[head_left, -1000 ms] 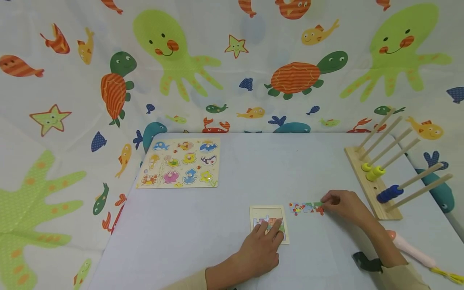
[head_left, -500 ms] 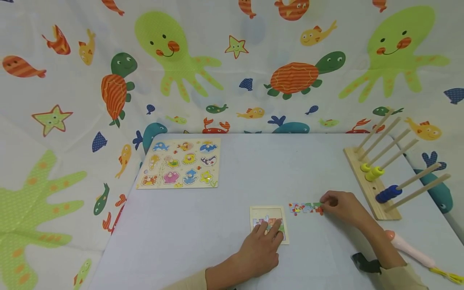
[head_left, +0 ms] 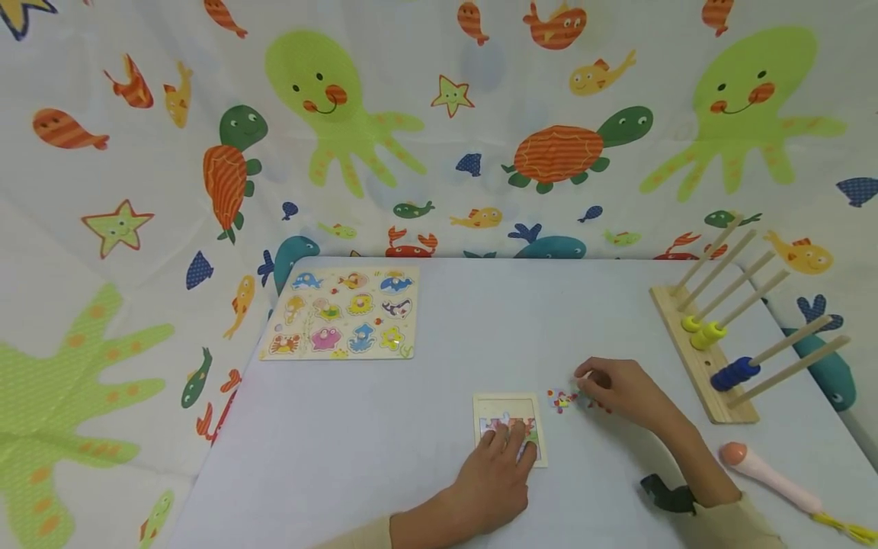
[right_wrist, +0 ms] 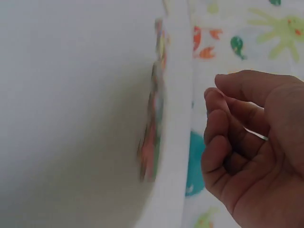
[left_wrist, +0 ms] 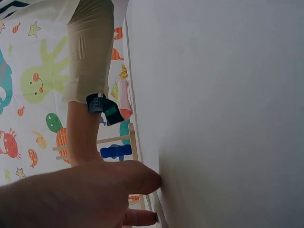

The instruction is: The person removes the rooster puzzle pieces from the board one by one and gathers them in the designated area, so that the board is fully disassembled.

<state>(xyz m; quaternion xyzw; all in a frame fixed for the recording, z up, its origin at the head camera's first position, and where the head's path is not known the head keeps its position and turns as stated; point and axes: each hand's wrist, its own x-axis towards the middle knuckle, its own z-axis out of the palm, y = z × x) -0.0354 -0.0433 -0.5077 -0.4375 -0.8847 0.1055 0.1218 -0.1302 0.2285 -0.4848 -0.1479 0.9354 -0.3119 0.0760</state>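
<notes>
My left hand [head_left: 490, 480] rests with extended fingers on a small wooden jigsaw tray [head_left: 507, 399], covering part of the picture pieces [head_left: 523, 424] in it. The thumb [left_wrist: 142, 176] of that hand shows close to the table in the left wrist view. To the tray's right lies a colourful jigsaw piece [head_left: 562, 400]. My right hand [head_left: 624, 389] hovers over the other loose pieces [right_wrist: 151, 147], hiding most of them in the head view. Its fingers are loosely curled, thumb and index tips close together, and nothing shows between them. In the right wrist view the row of pieces lies flat on the table.
A wooden peg puzzle board [head_left: 339, 313] with sea animals lies at the back left. At the right stands a wooden abacus [head_left: 706, 381] with upright rods and blue and yellow beads. A pink-white stick [head_left: 775, 476] with a yellow cord lies beyond the right forearm.
My right hand has moved left from the right end of the loose row to above its middle. The left hand stays on the tray, its fingers slightly shifted. The head view has tilted a little.
</notes>
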